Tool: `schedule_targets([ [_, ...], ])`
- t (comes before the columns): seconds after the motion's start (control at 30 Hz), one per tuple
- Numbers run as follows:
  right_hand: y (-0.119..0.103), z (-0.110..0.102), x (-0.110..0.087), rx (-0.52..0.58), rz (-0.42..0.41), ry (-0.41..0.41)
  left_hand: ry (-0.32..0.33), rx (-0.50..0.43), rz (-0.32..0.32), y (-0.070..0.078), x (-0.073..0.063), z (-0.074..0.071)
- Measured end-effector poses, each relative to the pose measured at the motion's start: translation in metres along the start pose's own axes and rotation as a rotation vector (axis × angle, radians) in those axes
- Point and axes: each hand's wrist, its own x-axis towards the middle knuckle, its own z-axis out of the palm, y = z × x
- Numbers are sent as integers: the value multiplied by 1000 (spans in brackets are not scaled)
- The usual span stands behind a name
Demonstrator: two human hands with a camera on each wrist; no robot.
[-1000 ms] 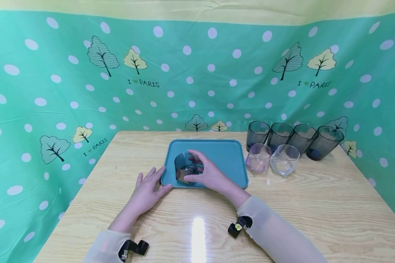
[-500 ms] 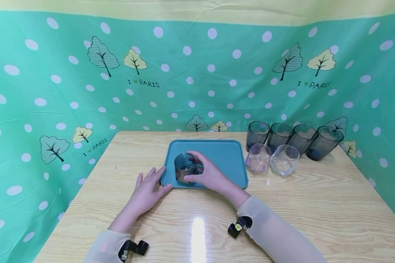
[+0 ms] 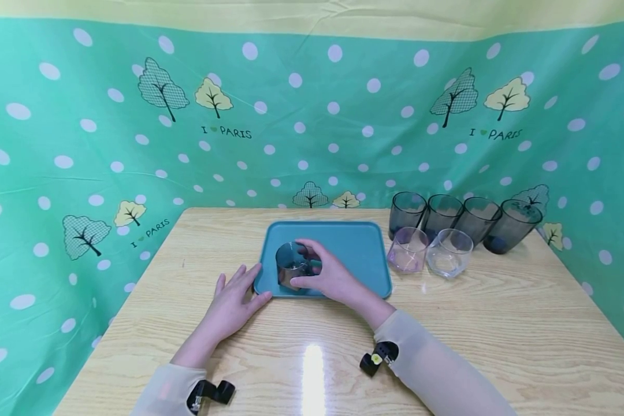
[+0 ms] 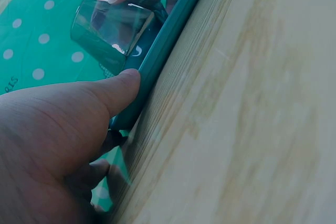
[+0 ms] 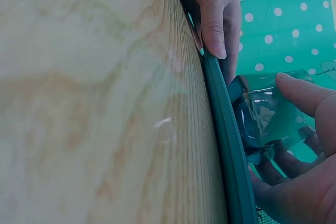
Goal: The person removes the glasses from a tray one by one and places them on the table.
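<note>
A short smoky glass [image 3: 290, 268] stands upright at the left front of a blue-green tray [image 3: 348, 248]. My right hand [image 3: 333, 274] grips it from the right, thumb on the near side and fingers round the far side. In the right wrist view the thumb lies along the wall of the glass [image 5: 268, 106]. At the tray's front left corner my left hand [image 3: 234, 303] touches the rim with straight, spread fingers. The left wrist view has its thumb [image 4: 123, 85] on the tray's edge [image 4: 157, 59].
Right of the tray stand a pinkish clear glass [image 3: 408, 251] and a colourless glass [image 3: 449, 254]. Behind them is a row of several tall smoky glasses [image 3: 444, 216]. A green dotted curtain [image 3: 301, 115] hangs behind the wooden table [image 3: 447, 341].
</note>
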Motion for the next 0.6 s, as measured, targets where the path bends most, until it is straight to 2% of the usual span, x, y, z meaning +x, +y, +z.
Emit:
schedule_targets([
  [0.6, -4, -1, -1, -17, 35, 37, 6, 7, 2, -3, 1, 2],
])
